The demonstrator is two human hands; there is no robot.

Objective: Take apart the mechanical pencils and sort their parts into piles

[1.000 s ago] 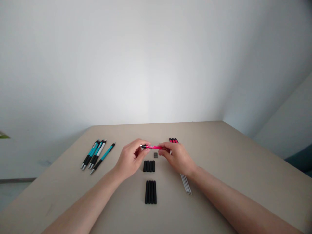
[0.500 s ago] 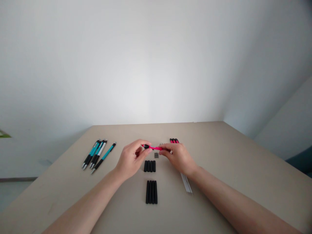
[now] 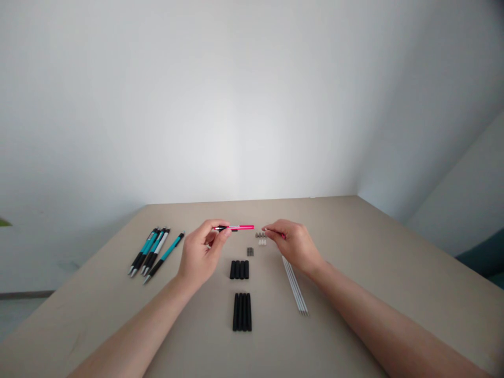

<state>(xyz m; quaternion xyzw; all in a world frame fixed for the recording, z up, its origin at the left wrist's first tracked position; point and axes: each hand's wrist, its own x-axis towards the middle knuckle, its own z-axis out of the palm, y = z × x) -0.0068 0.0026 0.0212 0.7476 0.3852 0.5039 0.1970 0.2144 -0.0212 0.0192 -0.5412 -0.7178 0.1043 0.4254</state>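
My left hand [image 3: 200, 253] pinches the black clip end of a pink pen barrel [image 3: 244, 227], held level above the table with its free end pointing right. To the right of that end is my right hand [image 3: 297, 245], thumb and fingertips pressed together. Whatever lies between those fingertips is too small to name. Just left of and below them are small grey metal pen tips [image 3: 258, 234] and small white pieces [image 3: 262, 242]. White ink refills [image 3: 296, 289] run out from under the right hand, which largely hides the other pink barrels.
Several assembled pens [image 3: 151, 249], teal and white with black grips, lie at the left, with one teal pen [image 3: 167, 254] apart. Small grey springs [image 3: 250, 252], short black tubes [image 3: 239, 270] and longer black tubes [image 3: 242, 312] form rows down the middle. A wall [image 3: 244, 105] stands behind the table.
My right hand has let go of the pink barrel's free end and drawn slightly right, fingertips now pinched beside the metal tips. My left hand has shifted slightly left and up with the barrel.
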